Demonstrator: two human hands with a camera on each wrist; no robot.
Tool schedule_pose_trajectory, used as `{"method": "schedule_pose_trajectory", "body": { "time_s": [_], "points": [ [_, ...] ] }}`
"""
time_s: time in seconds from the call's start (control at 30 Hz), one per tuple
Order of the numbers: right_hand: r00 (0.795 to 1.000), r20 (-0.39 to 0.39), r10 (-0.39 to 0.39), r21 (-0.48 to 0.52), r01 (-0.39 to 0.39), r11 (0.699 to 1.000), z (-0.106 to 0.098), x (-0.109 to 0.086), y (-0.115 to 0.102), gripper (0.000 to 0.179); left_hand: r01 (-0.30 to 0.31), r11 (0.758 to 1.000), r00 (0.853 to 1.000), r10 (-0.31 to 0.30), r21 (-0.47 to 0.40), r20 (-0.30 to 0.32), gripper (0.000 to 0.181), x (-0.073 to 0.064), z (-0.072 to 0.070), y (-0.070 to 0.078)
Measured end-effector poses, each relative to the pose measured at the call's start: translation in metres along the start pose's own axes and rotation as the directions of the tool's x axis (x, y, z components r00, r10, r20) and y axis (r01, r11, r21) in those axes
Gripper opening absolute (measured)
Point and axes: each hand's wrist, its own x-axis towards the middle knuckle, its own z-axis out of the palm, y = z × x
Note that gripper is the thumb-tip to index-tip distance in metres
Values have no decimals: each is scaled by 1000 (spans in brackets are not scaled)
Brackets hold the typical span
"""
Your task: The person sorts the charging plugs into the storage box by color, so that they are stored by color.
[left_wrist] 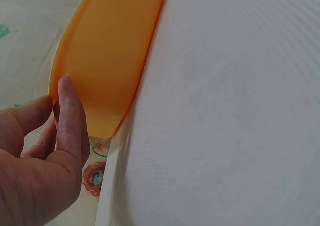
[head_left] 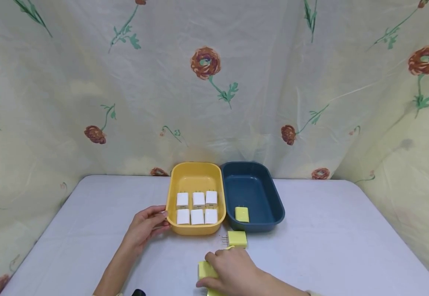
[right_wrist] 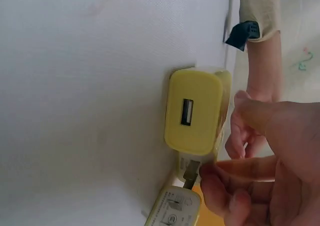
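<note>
My left hand (head_left: 146, 228) touches the left rim of a yellow tray (head_left: 196, 230), its fingers fairly straight; the left wrist view shows a finger against the tray's outer wall. My right hand (head_left: 236, 269) is over the near table, thumb and fingers spread around a yellow charger plug (head_left: 206, 270) with a USB port (right_wrist: 187, 112). A small gap shows by the thumb in the right wrist view; finger contact is partly hidden. Another yellow charger plug (head_left: 237, 239) lies just beyond this hand, prongs leftward. More yellow shows below the right hand.
Several white charger plugs (head_left: 197, 217) stand in two rows inside the yellow tray. Against its right side is a dark blue tray (head_left: 262, 226) holding one yellow charger plug (head_left: 242, 214). A floral curtain (head_left: 251, 102) hangs behind the white table (head_left: 329, 246).
</note>
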Motion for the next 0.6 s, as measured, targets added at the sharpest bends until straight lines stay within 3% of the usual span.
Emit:
{"method": "schedule_pose_trajectory", "body": {
  "time_s": [0.3, 0.6],
  "points": [
    [999, -30, -13, -158, 8, 987, 6, 7, -11, 57, -3, 1000, 1000, 3, 10, -7, 34, -1, 0, 1],
    [999, -49, -19, -259, 5, 966, 15, 12, -18, 44, 12, 1000, 1000, -12, 13, -11, 34, 0, 2, 1]
  ]
}}
